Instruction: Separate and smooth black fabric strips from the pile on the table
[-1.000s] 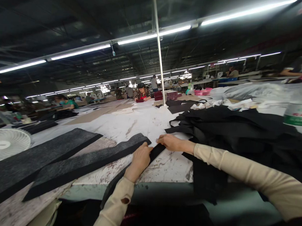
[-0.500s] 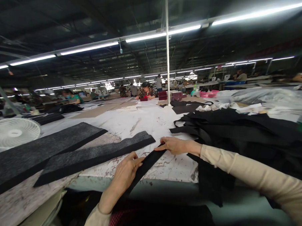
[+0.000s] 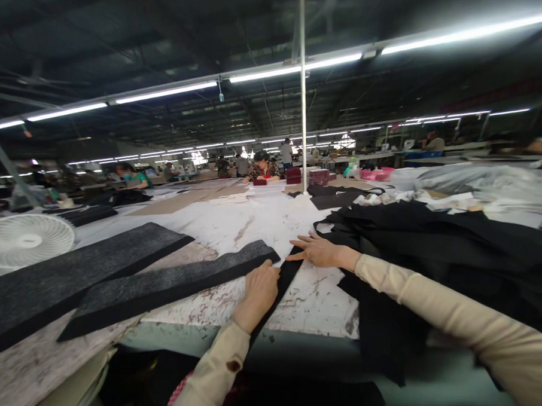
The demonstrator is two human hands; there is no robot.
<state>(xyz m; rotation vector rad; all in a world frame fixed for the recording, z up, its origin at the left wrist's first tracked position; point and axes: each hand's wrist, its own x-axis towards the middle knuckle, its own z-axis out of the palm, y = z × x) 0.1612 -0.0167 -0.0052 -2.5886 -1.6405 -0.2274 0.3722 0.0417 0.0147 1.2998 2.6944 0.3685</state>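
Both hands lie on the black strip point(image 3: 287, 274), which runs dark, narrow and matte from the near edge of the bench point(image 3: 312, 297) up to the end of a grey felt strip point(image 3: 169, 282). The left hand point(image 3: 261, 286) has slid up from that edge to the felt's tip, fingers curled over the strip; whether it pinches, I cannot tell. The right hand point(image 3: 318, 252), pinching a moment ago, now presses flat and spread on the far end. Beyond lie a black fabric pile point(image 3: 431, 240) and a white fan point(image 3: 27, 240).
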